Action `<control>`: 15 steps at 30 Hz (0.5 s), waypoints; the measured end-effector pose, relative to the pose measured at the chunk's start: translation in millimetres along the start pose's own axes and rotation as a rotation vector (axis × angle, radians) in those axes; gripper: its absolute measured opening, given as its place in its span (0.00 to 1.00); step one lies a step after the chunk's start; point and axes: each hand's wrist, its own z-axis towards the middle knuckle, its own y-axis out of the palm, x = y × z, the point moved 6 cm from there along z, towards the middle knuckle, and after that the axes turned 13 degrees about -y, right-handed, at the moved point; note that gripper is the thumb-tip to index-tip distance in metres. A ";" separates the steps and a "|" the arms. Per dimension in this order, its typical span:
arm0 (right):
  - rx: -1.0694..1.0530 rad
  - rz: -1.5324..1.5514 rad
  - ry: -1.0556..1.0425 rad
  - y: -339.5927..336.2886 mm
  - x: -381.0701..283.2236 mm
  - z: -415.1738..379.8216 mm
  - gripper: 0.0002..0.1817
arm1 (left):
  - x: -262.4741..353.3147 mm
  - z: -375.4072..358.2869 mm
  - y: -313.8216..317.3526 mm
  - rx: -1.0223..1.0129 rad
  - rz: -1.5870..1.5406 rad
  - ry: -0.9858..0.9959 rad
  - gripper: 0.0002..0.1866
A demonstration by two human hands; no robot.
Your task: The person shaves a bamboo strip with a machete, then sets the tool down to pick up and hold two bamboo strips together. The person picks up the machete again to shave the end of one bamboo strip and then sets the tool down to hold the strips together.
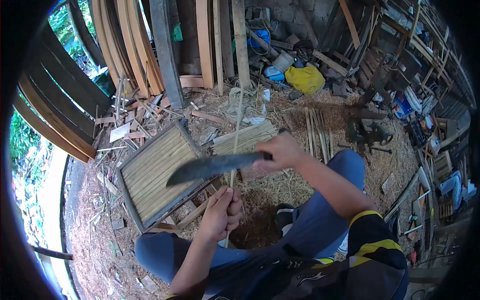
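Shavings & wood scraps all over the floor (87, 230) of a cluttered workshop; long boards (204, 45) lean upright at the back, w/ a yellow cloth or bag (305, 79) on the ground to their R. R hand (281, 151) closed round the handle of a big knife (215, 166), approx. chest-side of the slat bundle; blade points L, roughly horiz., slightly blurred. L hand (223, 212) closed tight on a thin pale strip (239, 120), thumb up top, just below the blade. Strip runs up from btwn my legs, past the knife, toward the back; blade passes in front of it, can't tell if they touch. Framed slat panel (160, 170) lies tilted to the L, its near R edge partly behind the blade tip. Flat slat bundle (245, 137) on the ground beyond my R hand; a few loose sticks (316, 132) farther R. My knees are bent, one either side of the strip.
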 end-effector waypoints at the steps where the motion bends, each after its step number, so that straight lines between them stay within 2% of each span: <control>1: -0.032 -0.058 0.003 0.5 5.9 2.0 0.30 | 0.3 -1.9 -1.4 0.004 0.011 0.004 0.13; 2: 0.112 0.016 0.090 -0.5 27.1 2.1 0.30 | 0.0 -5.2 -2.4 0.009 -0.005 -0.011 0.13; 5: 0.169 0.137 0.496 -5.5 76.1 -8.7 0.31 | -1.8 -7.6 1.7 -0.008 -0.031 -0.040 0.13; 10: 0.044 0.038 -0.158 -8.1 -21.2 1.8 0.32 | -4.9 -0.1 2.7 -0.052 -0.018 -0.011 0.14; 15: 0.085 0.095 0.364 3.8 65.2 -0.2 0.32 | -3.8 -8.2 -2.9 0.007 -0.056 -0.028 0.14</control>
